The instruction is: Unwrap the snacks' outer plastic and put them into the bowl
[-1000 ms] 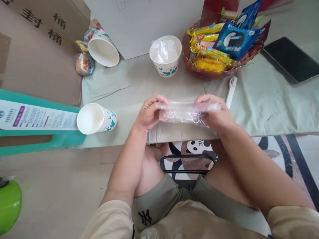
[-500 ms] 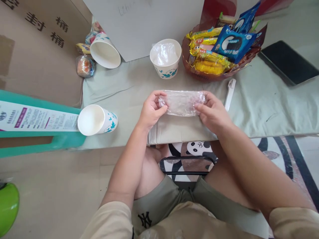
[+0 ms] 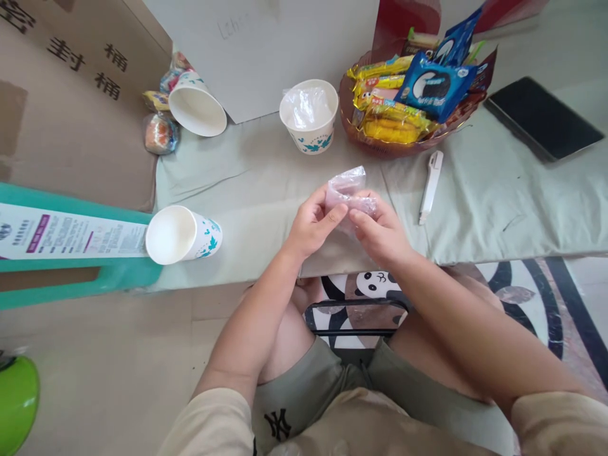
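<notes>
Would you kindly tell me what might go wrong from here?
The clear plastic, bunched between the left hand and right hand, might slip or spring open. The nearest cup, close to the table's edge, might get knocked off by a stray arm.

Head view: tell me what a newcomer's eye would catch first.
The bowl of yellow and blue snacks at upper right probably stands out first. Next are the hands near the middle, holding clear plastic between them. A bright green object shows at lower left.
</notes>
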`<action>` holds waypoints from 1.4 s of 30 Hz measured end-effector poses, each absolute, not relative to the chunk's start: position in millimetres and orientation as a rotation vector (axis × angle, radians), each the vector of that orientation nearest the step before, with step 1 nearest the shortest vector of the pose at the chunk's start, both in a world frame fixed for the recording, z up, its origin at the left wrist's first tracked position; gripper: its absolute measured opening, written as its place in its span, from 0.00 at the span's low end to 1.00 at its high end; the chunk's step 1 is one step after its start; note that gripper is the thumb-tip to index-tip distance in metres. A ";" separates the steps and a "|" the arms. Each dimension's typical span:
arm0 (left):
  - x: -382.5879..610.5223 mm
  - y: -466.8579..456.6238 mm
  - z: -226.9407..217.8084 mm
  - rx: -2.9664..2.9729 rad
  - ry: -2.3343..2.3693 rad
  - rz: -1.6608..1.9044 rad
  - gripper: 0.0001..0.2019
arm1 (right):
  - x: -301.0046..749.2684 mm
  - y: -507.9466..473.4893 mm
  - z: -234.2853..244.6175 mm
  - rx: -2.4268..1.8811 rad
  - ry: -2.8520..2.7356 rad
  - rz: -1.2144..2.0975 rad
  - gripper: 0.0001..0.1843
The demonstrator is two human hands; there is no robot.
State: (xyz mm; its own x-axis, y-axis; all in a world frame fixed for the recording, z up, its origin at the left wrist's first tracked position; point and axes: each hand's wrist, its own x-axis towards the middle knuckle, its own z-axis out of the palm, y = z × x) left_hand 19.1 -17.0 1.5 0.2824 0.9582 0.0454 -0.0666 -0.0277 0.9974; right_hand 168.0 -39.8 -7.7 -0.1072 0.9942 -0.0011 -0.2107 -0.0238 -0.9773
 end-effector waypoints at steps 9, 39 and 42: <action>10.9 -12.2 -2.8 1.259 1.069 0.992 0.22 | 179.6 -26.9 -11.8 -1.173 -1.208 1.263 0.24; 23.1 147.2 104.8 2.512 1.829 -0.098 0.10 | 176.5 -15.4 2.2 -1.185 -1.186 1.388 0.10; 22.7 146.2 98.6 2.452 1.825 -0.166 0.15 | 175.1 -14.8 2.7 -1.189 -1.204 1.406 0.10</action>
State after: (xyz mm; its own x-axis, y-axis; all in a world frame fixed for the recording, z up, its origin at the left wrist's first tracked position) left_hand 22.7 146.2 98.6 0.2847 0.9491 -0.1345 0.9578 -0.2873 -0.0001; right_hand 175.1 -14.8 2.7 -0.1242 0.9866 -0.1062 -0.0466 -0.1127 -0.9925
